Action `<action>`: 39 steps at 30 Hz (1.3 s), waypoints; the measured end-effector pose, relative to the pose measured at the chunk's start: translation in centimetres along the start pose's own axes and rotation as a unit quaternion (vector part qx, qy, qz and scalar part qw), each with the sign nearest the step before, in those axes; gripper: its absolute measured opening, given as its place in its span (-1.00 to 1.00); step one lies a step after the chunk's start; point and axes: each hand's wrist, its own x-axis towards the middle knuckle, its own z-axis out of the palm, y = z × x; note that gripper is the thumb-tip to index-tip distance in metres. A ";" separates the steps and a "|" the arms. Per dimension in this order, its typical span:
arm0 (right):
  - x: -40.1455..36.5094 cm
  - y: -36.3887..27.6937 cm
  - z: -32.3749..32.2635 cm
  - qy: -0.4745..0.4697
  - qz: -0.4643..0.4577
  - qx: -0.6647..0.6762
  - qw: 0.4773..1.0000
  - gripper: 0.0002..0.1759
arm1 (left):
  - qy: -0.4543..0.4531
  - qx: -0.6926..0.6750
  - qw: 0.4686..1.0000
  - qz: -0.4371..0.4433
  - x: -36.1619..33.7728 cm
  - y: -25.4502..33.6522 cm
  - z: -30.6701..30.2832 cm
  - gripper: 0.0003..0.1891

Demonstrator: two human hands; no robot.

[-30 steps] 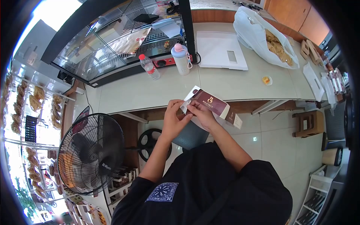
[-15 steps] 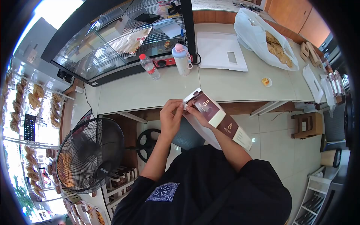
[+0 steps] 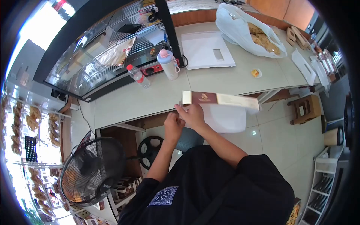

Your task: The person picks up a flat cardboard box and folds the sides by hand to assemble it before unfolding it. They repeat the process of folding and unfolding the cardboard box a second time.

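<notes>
Gripping the carton by one end with the right hand, extended out rightward. Curling the left hand just beside, impossible to tell whether around anything. Facing, beyond both hands, a counter with a red-capped bottle leftward.

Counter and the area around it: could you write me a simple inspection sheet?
Surface: pale, glossy counter with seam lines.
Job's things: long maroon-and-cream printed carton, blurred, at the counter's front edge; whitish panel below it.
Hands: right hand holds the carton near its left end; left hand close beside, fingers curled, grip unclear.
Clutter: clear red-capped plastic bottle, pale pink-topped bottle, flat white panel, white plastic bag, yellow morsel in a white cup.
Cables: black cord looping beside the black-framed glass display case.
Surroundings: black wire-caged fan, brown stool.
</notes>
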 end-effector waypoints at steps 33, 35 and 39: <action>2.2 5.4 -17.5 0.021 0.197 0.295 0.935 -0.23 | -0.077 -0.610 0.766 -0.187 0.8 -2.6 -6.8 -0.24; 2.2 6.3 -16.8 0.019 0.187 0.311 0.932 -0.24 | -0.086 -0.628 0.748 -0.197 0.9 -1.9 -7.4 -0.10; 2.2 6.6 -16.4 0.032 0.175 0.338 0.924 -0.30 | -0.064 -0.618 0.749 -0.228 0.5 -2.0 -7.1 -0.25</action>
